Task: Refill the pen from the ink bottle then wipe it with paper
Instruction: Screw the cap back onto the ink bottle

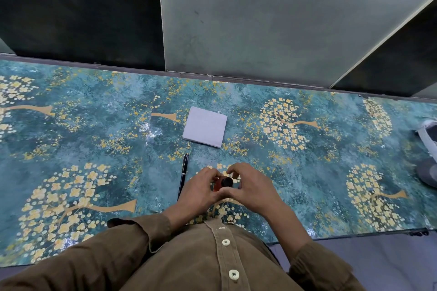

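Observation:
A small ink bottle (223, 183) with a reddish body and a black cap stands on the table near me. My left hand (199, 190) grips its body from the left. The fingers of my right hand (250, 188) curl around the cap side from the right. A slim black pen (183, 176) with a gold tip lies on the table just left of my left hand, pointing away from me. Beyond the bottle, a folded square of pale paper (205, 126) lies flat on the table.
The table (94, 139) has a teal cover with gold tree patterns. A grey partition wall (260, 19) rises along its far edge. A white and grey object (429, 149) sits at the right edge. My brown shirt fills the bottom.

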A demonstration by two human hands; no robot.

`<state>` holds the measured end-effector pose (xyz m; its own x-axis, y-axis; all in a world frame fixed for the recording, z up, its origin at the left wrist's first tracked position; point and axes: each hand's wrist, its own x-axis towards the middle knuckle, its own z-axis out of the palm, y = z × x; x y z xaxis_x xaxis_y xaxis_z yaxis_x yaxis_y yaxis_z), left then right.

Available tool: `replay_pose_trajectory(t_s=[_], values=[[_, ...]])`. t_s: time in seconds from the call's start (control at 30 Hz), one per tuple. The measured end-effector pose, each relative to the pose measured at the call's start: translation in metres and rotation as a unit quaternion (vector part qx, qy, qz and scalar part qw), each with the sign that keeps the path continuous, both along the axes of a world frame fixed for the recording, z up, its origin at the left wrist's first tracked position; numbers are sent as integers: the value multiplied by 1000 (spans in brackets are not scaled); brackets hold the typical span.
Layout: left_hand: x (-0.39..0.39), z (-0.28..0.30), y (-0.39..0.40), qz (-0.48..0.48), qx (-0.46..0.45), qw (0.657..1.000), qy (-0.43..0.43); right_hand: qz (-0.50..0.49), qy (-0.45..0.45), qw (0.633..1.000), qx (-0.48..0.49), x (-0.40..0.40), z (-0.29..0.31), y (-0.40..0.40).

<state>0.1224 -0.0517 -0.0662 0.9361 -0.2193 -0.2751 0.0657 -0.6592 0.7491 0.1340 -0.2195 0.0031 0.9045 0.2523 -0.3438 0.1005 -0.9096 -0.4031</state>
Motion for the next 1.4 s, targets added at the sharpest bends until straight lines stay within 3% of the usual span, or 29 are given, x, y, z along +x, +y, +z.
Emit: replay_pose_trajectory(t_s=[0.17,0.6,1.17,1.4], values=[[0,-2,0,2,4,1000,-9,45,22,999,12,1,0,-1],[-1,0,-2,-3,19,1000,-13,37,-68,997,-14,-7,-10,1],[0,-5,2,-52,46,998,-7,101,-47,994,10,-1,-16,-9],[-3,-1,-2,-46,44,998,-22,57,-98,993,20,-12,-24,-6]])
